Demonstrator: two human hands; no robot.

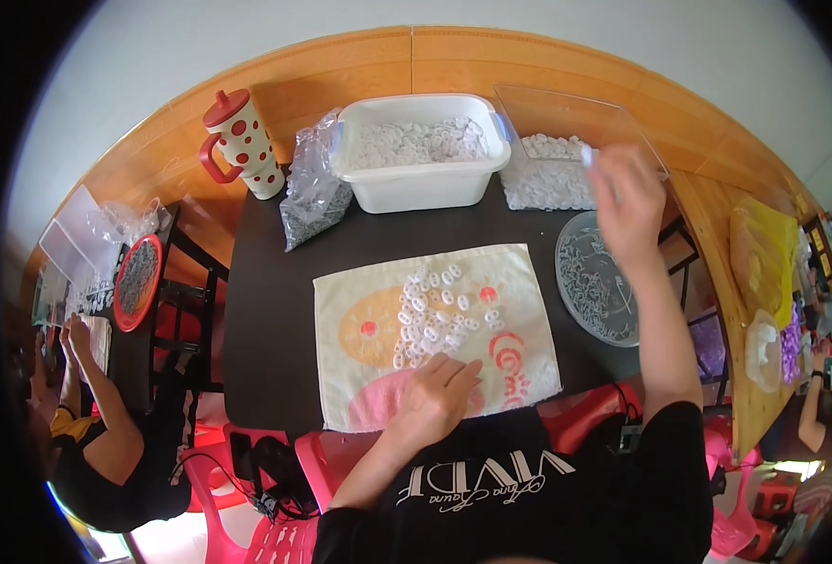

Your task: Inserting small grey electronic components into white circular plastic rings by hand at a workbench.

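Note:
A heap of small white oval plastic pieces [420, 320], several showing two holes, lies on a patterned cream towel [339, 301]. At the towel's near edge rests my left hand [435, 399], its fingers curled together beside the heap; whatever they may hold is hidden. My right hand [627, 202], somewhat blurred, is raised at the right over the front of a clear plastic bin [549, 195] filled with white pieces. Between its fingertips is a small white plastic piece [587, 156]. Below that hand sits a round clear tray [613, 324] of small grey parts.
A white tub [423, 191] of white pieces stands at the back, beside a clear bag [314, 193] of grey parts and a red-dotted tumbler [251, 150]. Another person's arm [106, 414] is at the left table, near a red tray [140, 282]. More people sit far right.

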